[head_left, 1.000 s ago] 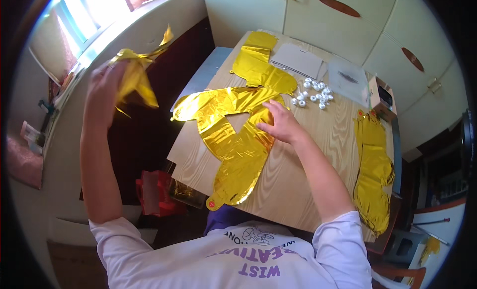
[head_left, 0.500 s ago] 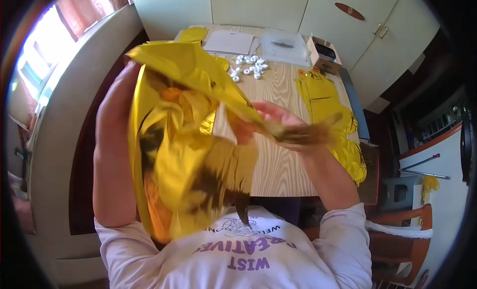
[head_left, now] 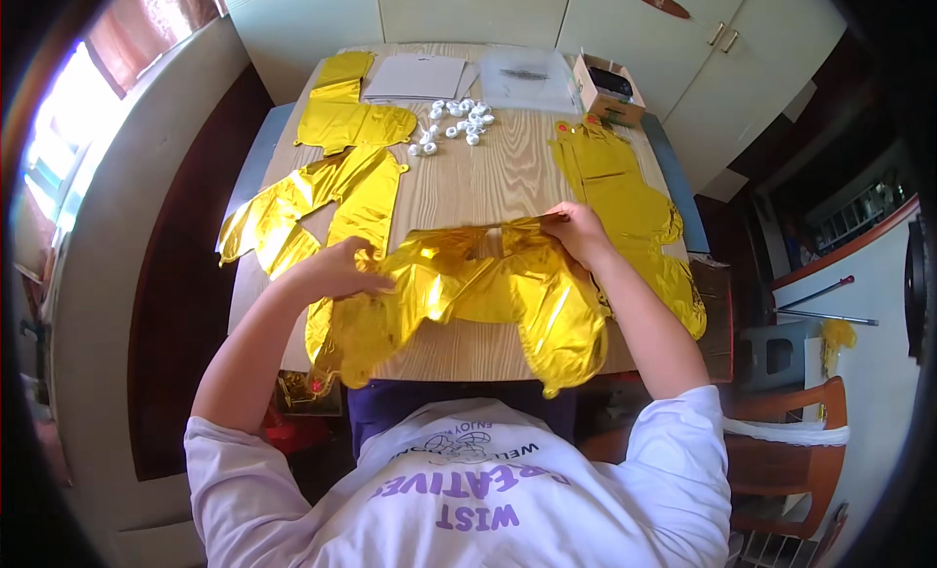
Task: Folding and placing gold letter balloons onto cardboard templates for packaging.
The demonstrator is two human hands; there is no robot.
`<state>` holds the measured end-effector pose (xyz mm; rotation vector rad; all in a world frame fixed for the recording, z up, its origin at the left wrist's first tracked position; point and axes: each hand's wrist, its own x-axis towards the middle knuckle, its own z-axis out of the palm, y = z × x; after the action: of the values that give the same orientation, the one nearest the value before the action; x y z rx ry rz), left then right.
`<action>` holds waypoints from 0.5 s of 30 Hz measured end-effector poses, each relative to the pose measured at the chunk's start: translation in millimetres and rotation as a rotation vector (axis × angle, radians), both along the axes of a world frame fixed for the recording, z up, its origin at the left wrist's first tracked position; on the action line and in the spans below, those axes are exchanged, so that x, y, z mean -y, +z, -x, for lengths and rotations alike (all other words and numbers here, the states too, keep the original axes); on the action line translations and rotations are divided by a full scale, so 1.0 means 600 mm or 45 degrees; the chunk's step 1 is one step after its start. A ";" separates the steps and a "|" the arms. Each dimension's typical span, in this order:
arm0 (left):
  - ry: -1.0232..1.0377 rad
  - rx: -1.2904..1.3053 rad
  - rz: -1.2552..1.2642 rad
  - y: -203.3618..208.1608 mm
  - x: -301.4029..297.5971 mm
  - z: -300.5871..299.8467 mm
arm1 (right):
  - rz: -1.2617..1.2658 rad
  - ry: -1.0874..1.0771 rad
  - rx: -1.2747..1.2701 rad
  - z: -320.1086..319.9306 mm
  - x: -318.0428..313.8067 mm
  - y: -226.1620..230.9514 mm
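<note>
A flat, uninflated gold foil balloon stretches between my hands over the table's near edge, its lower lobes hanging toward me. My right hand pinches its upper right edge. My left hand curls round its left part, thumb and fingers on the foil. Just beyond my left hand lies another gold foil balloon with an angular shape, partly behind the hand. Right of my right hand rests a stack of gold foil balloons.
Another gold foil piece lies at the far left of the wooden table. Several small white rolls are scattered at the back middle. Behind them are white sheets, a clear plastic sheet and a cardboard box with a dark object inside.
The foil balloon, earlier raised and bunched before me, has come down and is spread out low over the near edge. Both hands have lowered, uncovering the foil pieces on the left.
</note>
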<state>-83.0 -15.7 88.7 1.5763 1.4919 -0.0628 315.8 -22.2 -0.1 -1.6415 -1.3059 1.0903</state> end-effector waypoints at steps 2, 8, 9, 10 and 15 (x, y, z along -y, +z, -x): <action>-0.237 -0.245 -0.055 0.015 0.007 0.010 | -0.156 -0.050 0.308 -0.002 0.006 0.013; -0.685 0.019 -1.291 0.018 0.025 -0.089 | -0.153 -0.037 0.906 0.029 0.017 0.030; -0.854 0.368 -1.335 -0.003 0.008 -0.114 | -0.021 0.018 0.854 0.035 0.014 0.041; -0.950 0.428 -1.308 -0.016 -0.004 -0.145 | -0.116 0.058 0.894 0.035 0.015 0.035; -0.924 0.287 -1.339 -0.120 -0.103 -0.185 | -0.441 0.121 1.018 0.022 0.068 0.031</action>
<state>27.7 45.9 17.0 2.7833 0.6774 0.5489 302.7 -62.9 18.3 -1.8124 -1.9519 0.1912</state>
